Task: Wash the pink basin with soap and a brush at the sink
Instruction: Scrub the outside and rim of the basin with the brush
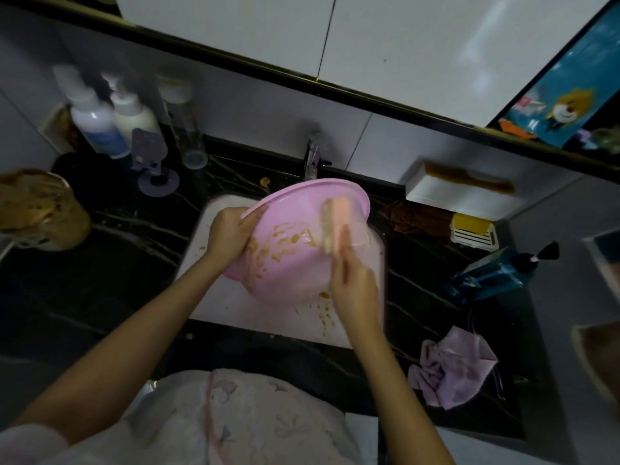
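Over the sink (214, 297) my left hand (231, 229) clamps the pink basin (288, 270); my right hand (352, 283), curled round the brush (335, 226), should scrub firmly through the brown smears (285, 231).

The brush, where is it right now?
In the head view, just right of centre: the right hand holds the brush against the pink basin, above the white sink.

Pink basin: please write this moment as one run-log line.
step: scrubbing | left hand: grips pink basin rim | right hand: holds brush on basin | basin: tilted over sink, soiled
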`<state>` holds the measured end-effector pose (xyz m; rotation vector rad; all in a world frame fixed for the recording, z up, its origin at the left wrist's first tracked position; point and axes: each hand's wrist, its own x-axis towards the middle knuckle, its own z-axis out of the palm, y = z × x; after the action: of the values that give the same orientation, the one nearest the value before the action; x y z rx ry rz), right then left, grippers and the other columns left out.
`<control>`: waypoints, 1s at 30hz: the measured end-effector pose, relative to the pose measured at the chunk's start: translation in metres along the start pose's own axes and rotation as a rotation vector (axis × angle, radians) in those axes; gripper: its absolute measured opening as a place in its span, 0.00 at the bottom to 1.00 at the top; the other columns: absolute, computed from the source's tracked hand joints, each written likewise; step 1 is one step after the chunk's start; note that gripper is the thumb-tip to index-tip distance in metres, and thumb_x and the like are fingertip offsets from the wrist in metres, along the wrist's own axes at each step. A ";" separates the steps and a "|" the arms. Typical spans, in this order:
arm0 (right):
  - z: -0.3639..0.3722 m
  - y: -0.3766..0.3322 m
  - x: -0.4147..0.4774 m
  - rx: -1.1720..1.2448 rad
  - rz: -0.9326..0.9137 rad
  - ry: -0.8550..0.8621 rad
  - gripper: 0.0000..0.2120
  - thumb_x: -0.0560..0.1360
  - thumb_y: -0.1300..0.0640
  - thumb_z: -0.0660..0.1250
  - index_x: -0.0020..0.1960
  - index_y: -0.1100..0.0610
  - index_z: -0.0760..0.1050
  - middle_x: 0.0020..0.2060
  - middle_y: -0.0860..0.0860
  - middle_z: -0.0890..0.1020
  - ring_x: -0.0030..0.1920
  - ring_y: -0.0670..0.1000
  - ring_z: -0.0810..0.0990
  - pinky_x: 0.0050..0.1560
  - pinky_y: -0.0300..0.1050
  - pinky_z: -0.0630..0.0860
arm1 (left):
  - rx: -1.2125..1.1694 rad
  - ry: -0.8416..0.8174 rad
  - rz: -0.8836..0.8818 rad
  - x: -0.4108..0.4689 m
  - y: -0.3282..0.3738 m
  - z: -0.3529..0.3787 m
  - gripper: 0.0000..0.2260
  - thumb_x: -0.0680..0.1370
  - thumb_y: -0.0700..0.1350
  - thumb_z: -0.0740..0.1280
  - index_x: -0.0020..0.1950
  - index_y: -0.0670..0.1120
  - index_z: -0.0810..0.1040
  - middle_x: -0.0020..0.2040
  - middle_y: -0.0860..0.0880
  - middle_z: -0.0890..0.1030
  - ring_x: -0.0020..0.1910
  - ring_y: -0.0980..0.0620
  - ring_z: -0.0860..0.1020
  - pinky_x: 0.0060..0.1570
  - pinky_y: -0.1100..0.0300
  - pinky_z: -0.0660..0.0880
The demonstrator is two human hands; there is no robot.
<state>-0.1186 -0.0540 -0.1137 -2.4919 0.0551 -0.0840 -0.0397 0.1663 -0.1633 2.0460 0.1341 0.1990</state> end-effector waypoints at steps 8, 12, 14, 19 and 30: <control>-0.006 0.056 0.010 -0.007 0.256 0.150 0.22 0.82 0.51 0.51 0.75 0.48 0.59 0.39 0.56 0.81 0.36 0.54 0.80 0.32 0.40 0.69 | 0.061 -0.014 -0.003 0.000 0.005 0.000 0.28 0.71 0.66 0.56 0.27 0.42 0.66 0.25 0.48 0.69 0.28 0.53 0.66 0.31 0.53 0.65; 0.013 0.017 0.005 0.159 0.208 0.216 0.23 0.80 0.48 0.51 0.75 0.46 0.58 0.32 0.55 0.77 0.33 0.57 0.78 0.32 0.51 0.76 | 0.077 0.008 -0.012 -0.001 0.003 -0.002 0.29 0.71 0.67 0.54 0.28 0.41 0.67 0.25 0.48 0.68 0.28 0.52 0.66 0.32 0.53 0.65; 0.028 0.006 -0.020 0.029 -0.043 0.169 0.25 0.79 0.46 0.51 0.75 0.47 0.58 0.27 0.56 0.77 0.27 0.57 0.76 0.27 0.46 0.71 | 0.042 0.012 -0.019 0.006 -0.003 -0.006 0.31 0.72 0.66 0.55 0.29 0.39 0.68 0.26 0.45 0.69 0.29 0.52 0.66 0.34 0.50 0.68; 0.035 0.050 -0.018 -0.060 0.071 0.210 0.23 0.80 0.49 0.51 0.75 0.43 0.56 0.29 0.59 0.79 0.28 0.59 0.77 0.27 0.48 0.72 | 0.012 0.014 -0.001 0.018 -0.006 -0.009 0.29 0.74 0.64 0.54 0.30 0.39 0.67 0.29 0.40 0.69 0.32 0.51 0.67 0.36 0.47 0.68; 0.046 0.032 -0.016 -0.149 -0.170 0.194 0.24 0.77 0.51 0.54 0.72 0.51 0.65 0.25 0.55 0.78 0.23 0.57 0.75 0.22 0.42 0.67 | 0.008 0.067 -0.110 0.004 -0.016 -0.006 0.27 0.73 0.66 0.53 0.33 0.43 0.70 0.31 0.45 0.71 0.34 0.53 0.68 0.36 0.53 0.69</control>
<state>-0.1319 -0.0511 -0.1704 -2.6249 -0.0720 -0.4057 -0.0374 0.1802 -0.1746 2.0338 0.2888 0.1992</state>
